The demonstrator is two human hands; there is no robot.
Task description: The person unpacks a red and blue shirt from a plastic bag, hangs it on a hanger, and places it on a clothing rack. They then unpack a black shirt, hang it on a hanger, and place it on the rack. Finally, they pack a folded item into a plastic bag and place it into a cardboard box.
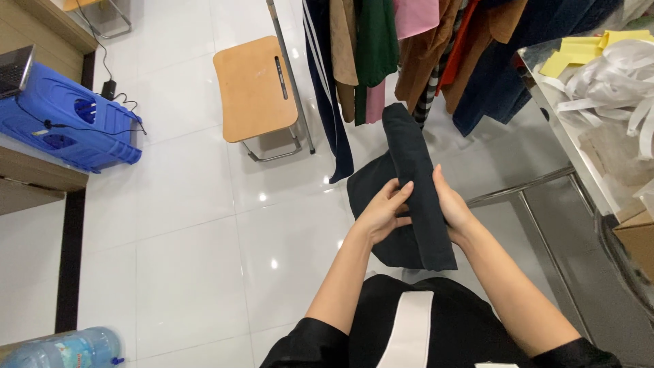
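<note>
**Desk:** What is at the centre of the frame?

**Photographer:** A dark navy garment [417, 184], folded into a long narrow strip, held up in the air above a glossy white tiled floor [197, 225]. Its far end points toward a clothes rack; more of the same dark cloth hangs loose to the left, behind the strip.

**Desk:** And the hands?

**Photographer:** The left hand [383, 211] is curled round the strip's left edge, fingers closed over the cloth. The right hand [451, 208] presses flat along the right edge, thumb up and palm against the fabric; whether its fingers wrap behind I cannot tell. The two hands sit close together, the strip between them.

**Desk:** What surrounds them?

**Photographer:** Near the bottom edge, the person's black top with a white band. Beyond the garment, hanging clothes [409, 54] in green, pink, brown and dark blue fill the rack. Left of the rack stands a small wooden stool [253, 88] on metal legs. At the far left, an upturned blue plastic crate [68, 116] with a black cable trailing over it. Bottom left, a large clear water bottle [65, 349] lies on the floor. On the right, a metal table [545, 95] carries yellow paper and white strips.
</note>
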